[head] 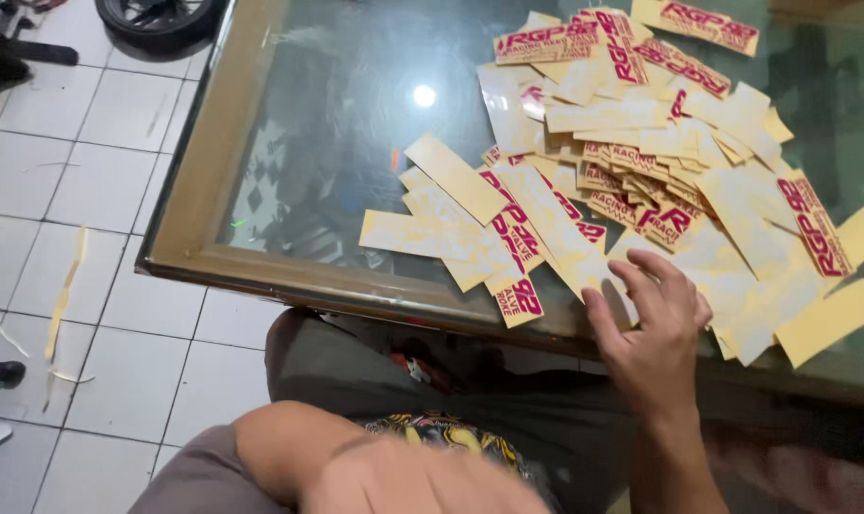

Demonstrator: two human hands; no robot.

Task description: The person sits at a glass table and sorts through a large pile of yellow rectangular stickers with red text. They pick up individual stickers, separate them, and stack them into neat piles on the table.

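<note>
Right hand (653, 328) spread flat, fingertips pressing thin yellow rectangular sticker strips with magenta print (584, 224), piled at the near edge of the glass-topped wooden table (189, 205). Probably light, floppy and slick; pinch an overhanging end. Left hand's state: cannot tell.

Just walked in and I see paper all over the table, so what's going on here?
A person sits at a glass-topped table with a wooden frame, covered by a loose pile of yellow sticker strips, some showing pink lettering, others blank side up. The right hand rests on the near edge of the pile, its fingers spread over the strips and holding nothing. The left hand is not clearly in view; only a blurred arm shows low in the picture.
</note>
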